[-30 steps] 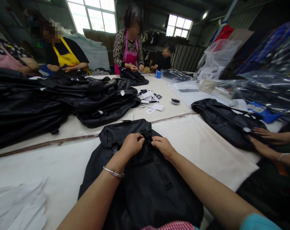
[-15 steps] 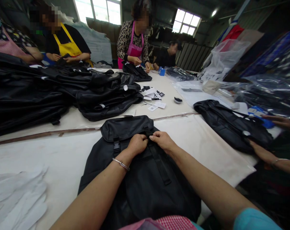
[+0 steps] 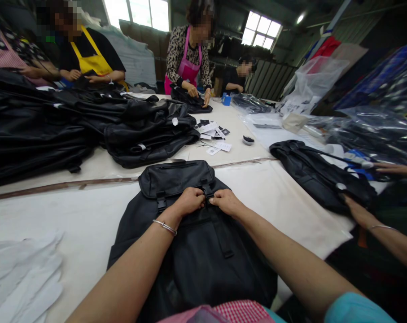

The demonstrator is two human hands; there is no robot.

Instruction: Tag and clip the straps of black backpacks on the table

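A black backpack [image 3: 203, 264] lies on the table in front of me, its top flap [image 3: 176, 172] toward the far side. At the flap's right strap, my left hand [image 3: 191, 200] and my right hand [image 3: 226, 202] are closed in pinches on either side of a black buckle [image 3: 207, 192]. Both sets of fingertips touch the buckle area, and the fingers partly hide it. Below, the loose strap end [image 3: 223, 242] hangs down the bag's front. The left strap's buckle [image 3: 161, 204] is fastened, with no hand on it.
Black bags [image 3: 146, 134] are heaped at the left, beside scattered paper tags [image 3: 213, 134]. White sheets [image 3: 24, 273] lie at the near left. A co-worker's hands touch another black backpack [image 3: 317, 175] at the right. Several people stand across the table.
My hands have come slightly down at the right buckle, which now shows more between them. Across the table, a co-worker's hands have lowered onto a black bag.
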